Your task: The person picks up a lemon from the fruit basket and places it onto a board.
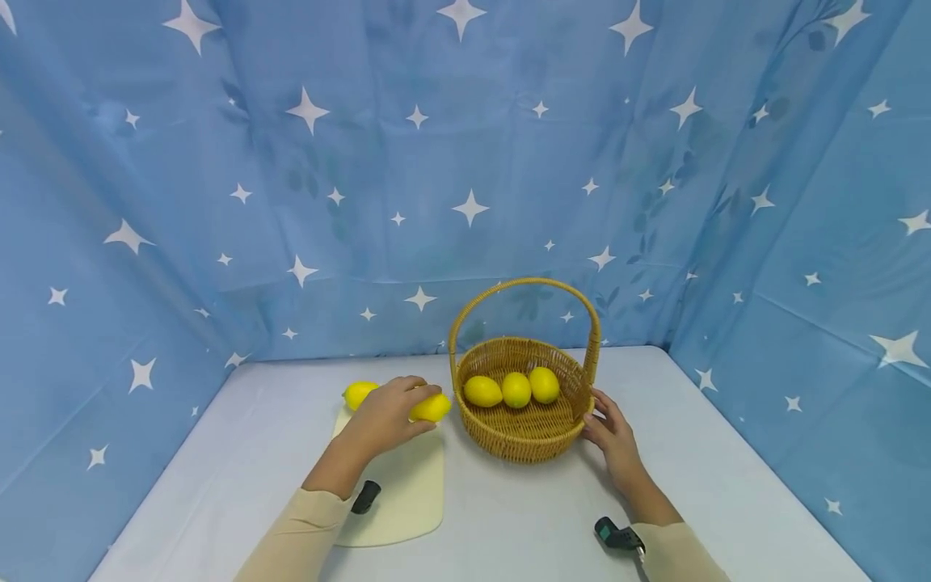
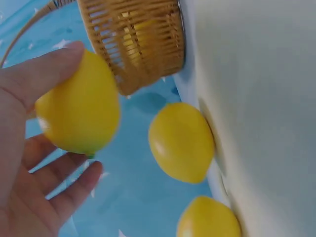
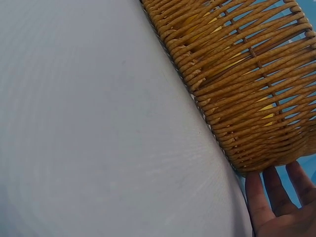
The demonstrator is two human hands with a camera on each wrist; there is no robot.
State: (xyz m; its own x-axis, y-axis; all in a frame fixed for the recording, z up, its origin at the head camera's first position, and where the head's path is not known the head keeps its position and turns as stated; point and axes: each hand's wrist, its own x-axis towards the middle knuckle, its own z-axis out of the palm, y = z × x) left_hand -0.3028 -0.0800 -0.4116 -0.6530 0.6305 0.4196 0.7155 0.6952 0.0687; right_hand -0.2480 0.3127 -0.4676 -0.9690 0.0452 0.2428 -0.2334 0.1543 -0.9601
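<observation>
While left hand (image 1: 389,414) grips lemon (image 1: 433,407) outside basket (image 1: 520,449) | right hand (image 1: 614,443) touches basket's outer edge

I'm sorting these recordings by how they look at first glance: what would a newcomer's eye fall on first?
Probably the wicker basket on the pale table, with its tall handle and three bright yellow lemons inside. Next comes the lemon in the left hand, just left of the basket. Behind it all hangs the blue curtain, scattered with white stars.
</observation>
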